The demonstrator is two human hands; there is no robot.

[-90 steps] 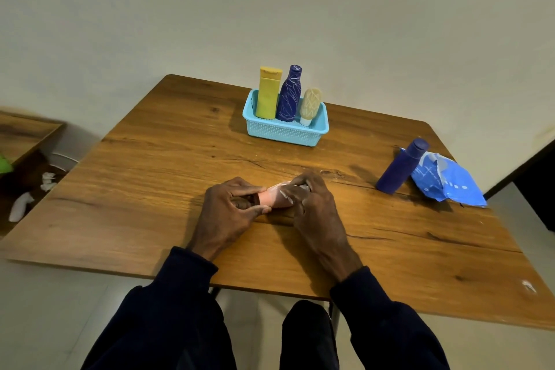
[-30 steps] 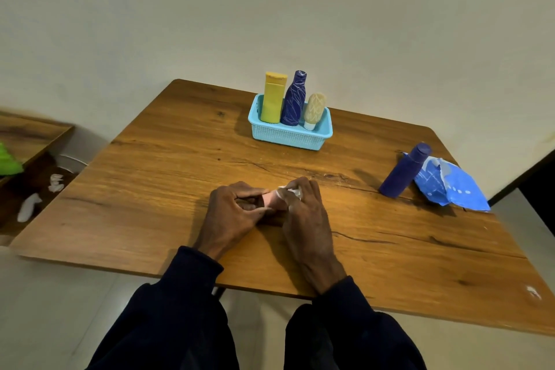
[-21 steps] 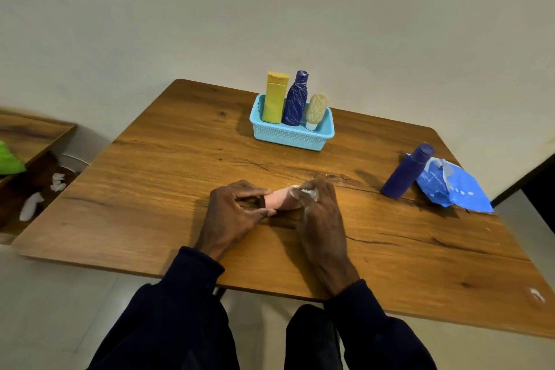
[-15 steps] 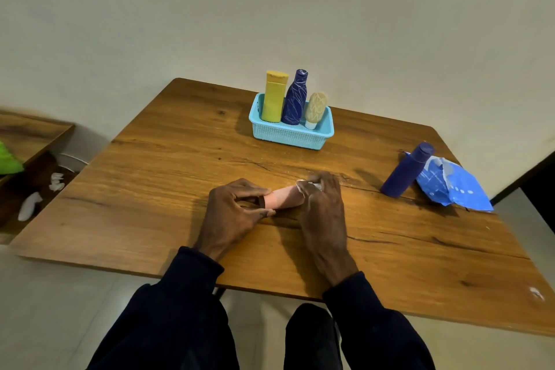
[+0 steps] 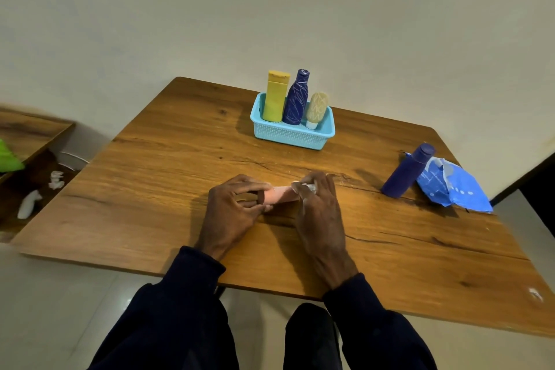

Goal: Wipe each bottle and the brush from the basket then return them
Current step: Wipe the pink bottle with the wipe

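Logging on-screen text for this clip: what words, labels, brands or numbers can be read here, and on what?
No text can be read.
Blue packet: white marks, too blurred to read.
Dark blue bottle in the basket: white scribbled lines, not letters.
Brush: zigzag pattern only.
Yellow bottle, purple bottle: no print visible.
Pink bottle, gripped by the left hand, white wipe pinched by the right hand: no print visible.

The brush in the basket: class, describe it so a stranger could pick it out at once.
On the wooden table, find the light blue basket near the far edge. The brush stands rightmost of three things in it. It is short, oval and cream, unlike the tall yellow bottle and dark blue patterned bottle.
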